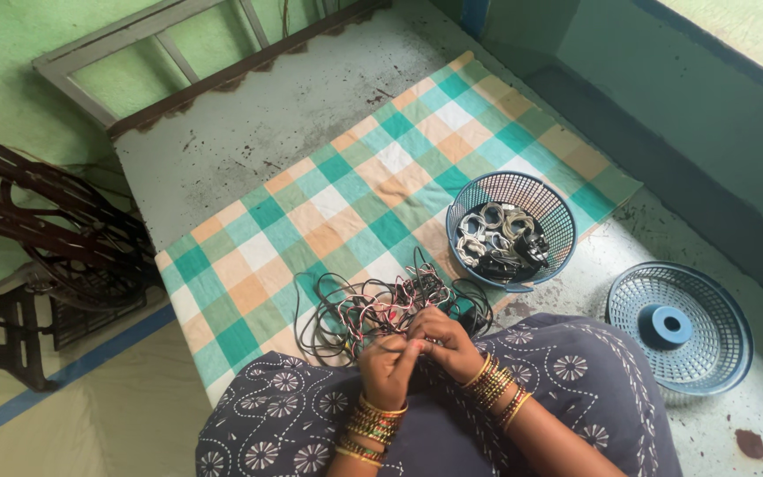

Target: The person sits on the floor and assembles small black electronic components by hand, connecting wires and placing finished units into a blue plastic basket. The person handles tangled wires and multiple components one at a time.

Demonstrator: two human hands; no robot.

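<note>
From my feed, looking down from the head camera, I see both hands close together just above the lap. The left hand point(388, 364) is curled nearly closed, its fingers pinched around a few thin wires. The right hand point(444, 343) sits touching it, fingers bent inward and also gripping strands of the same wires; I cannot tell exactly how many strands either hand has. Both wrists carry stacks of gold and coloured bangles.

The wires lead forward into a tangled bundle of cables point(381, 309), black loops mixed with thin red and white strands. It lies on a green, orange and white checked cloth point(346, 199), at the cloth's near edge, just in front of the hands. The cloth covers part of a grey, stained bench point(249, 124).

To the right of the bundle, on the cloth, stands a round blue mesh basket point(551, 205) holding coiled cables in white, grey and black. Further right, well apart from it, a blue mesh lid point(679, 327) with a raised centre hub lies on the bare bench surface.

At the far left I see the dark iron frame of a treadle stand point(55, 247) on the floor.
</note>
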